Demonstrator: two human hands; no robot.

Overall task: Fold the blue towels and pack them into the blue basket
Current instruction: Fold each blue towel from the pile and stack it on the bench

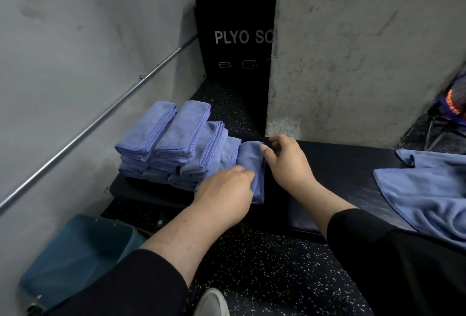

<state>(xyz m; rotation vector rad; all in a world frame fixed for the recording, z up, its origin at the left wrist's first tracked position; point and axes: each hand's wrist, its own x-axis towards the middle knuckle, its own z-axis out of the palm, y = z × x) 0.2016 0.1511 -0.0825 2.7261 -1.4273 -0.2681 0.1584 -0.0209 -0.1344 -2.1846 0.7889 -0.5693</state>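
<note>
Bare concrete walls, speckled black rubber floor, a dark padded bench across the middle. Fingers first: left hand lying flat, fingers straight and relaxed, pressing the near end of a folded blue towel. Right hand just at three o'clock of it, thumb and curled fingers pinching the towel's far right edge. At nine to eleven o'clock of the hands, touching that towel, rows of folded towels stacked on the bench. At three o'clock, well apart, unfolded blue towels in a loose heap. At seven o'clock, down on the floor, the blue basket, apparently with nothing in it. Behind, at twelve o'clock, a black plyo box.

Likely light, soft and limp microfibre, apt to unfold if lifted by one corner; best taken by the whole folded bundle, pinched from both long sides.
</note>
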